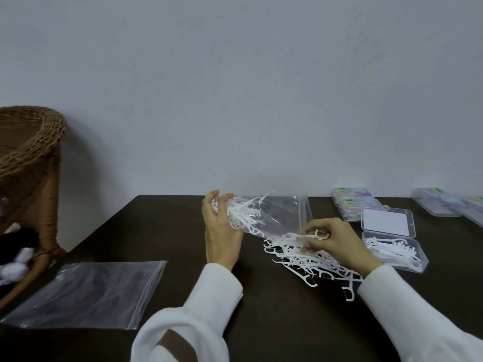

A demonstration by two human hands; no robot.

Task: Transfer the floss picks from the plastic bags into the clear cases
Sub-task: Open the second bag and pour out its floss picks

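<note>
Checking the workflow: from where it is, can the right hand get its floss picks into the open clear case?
Probably yes. The right hand, pinching floss picks, sits just beside the open clear case; its lid is flipped back and nothing lies between them.

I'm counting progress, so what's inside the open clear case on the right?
White floss picks lie loose in the open clear case; the overlapping picks hide its floor, so no count.

A plain pale grey wall [235, 87] fills the upper half, evenly and dimly lit. A dark brown table [162, 231] stands with its far edge against it. Past the table's left edge stands a wicker chair [34, 142] holding dark and white cloth [18, 252].
</note>
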